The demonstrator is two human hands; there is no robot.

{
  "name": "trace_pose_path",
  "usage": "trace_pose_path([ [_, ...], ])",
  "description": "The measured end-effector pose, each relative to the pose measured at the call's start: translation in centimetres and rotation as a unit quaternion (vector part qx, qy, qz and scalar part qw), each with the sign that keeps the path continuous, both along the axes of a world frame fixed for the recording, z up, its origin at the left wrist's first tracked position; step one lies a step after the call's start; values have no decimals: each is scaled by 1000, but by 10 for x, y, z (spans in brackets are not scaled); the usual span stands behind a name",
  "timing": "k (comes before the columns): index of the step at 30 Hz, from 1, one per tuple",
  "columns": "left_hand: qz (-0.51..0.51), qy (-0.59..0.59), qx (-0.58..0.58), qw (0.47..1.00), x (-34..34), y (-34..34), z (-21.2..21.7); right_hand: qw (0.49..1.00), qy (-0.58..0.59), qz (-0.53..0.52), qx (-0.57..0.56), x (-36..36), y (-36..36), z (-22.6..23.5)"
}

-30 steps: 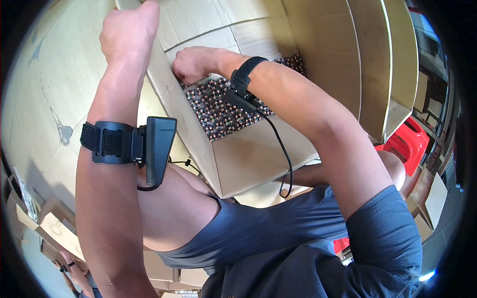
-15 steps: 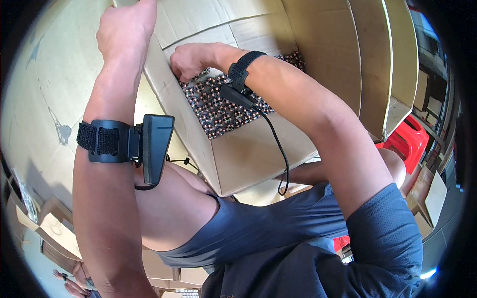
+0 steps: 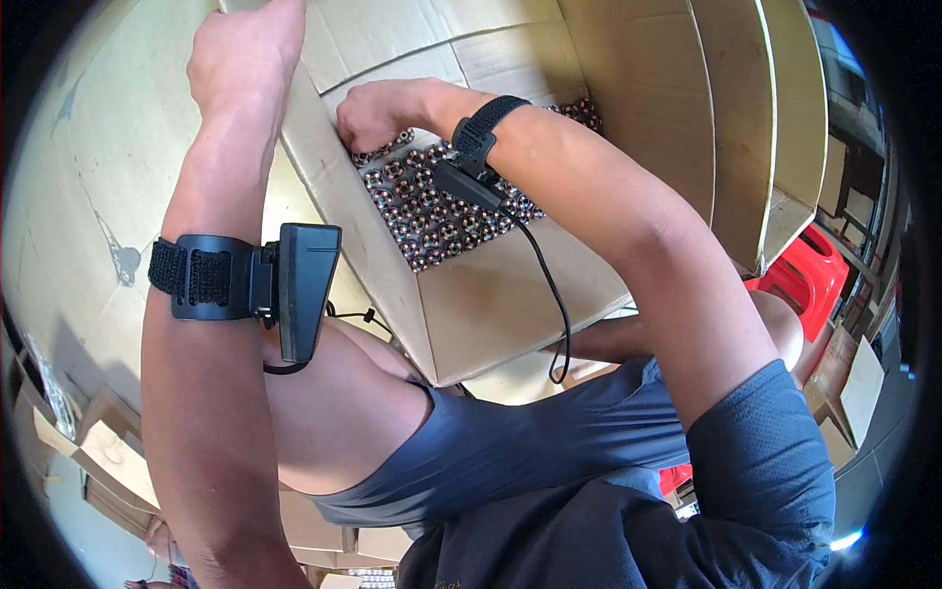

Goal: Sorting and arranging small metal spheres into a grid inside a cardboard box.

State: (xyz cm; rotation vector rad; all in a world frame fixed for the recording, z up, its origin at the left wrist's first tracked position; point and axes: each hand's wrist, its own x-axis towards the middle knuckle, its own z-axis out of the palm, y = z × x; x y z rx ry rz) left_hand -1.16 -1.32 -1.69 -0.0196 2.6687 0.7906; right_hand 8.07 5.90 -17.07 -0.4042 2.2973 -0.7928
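Note:
My right hand (image 3: pixel 375 116) reaches into an open cardboard box (image 3: pixel 520 309), near its left wall. Its fingers curl downward over several small shiny round metallic pieces (image 3: pixel 427 211) set in rows on the box bottom. The fingertips are hidden, so what they grip does not show. My left hand (image 3: pixel 245 54) is closed in a fist at the top left, over the box's left wall. Its fingers are turned away and partly cut off by the frame's upper edge. Black straps hold a dark device on each wrist.
Tall cardboard flaps (image 3: pixel 741 118) rise on the box's right. A black cable (image 3: pixel 551 280) hangs from the right wrist device over the near box wall. A red plastic stool (image 3: pixel 816 280) stands at the right. More cardboard (image 3: pixel 118 452) lies at the lower left, near another person's arm.
My right hand has shifted slightly up, showing more shiny pieces beside it. My left hand has drifted a little left. The other person's arm at the lower left has moved down.

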Motion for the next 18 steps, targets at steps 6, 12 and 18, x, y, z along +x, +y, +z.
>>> trace_pose_path([
  [6, -11, -7, -2, 1000, -4, 0, -1, 999, -1, -37, 8, 0, 4, -4],
  [12, -9, 0, 6, 1000, -2, 0, -2, 998, -7, -62, 11, 2, 7, -3],
  [18, -19, -5, -11, 1000, -4, 4, -2, 998, -22, -58, 23, 5, 10, -9],
])
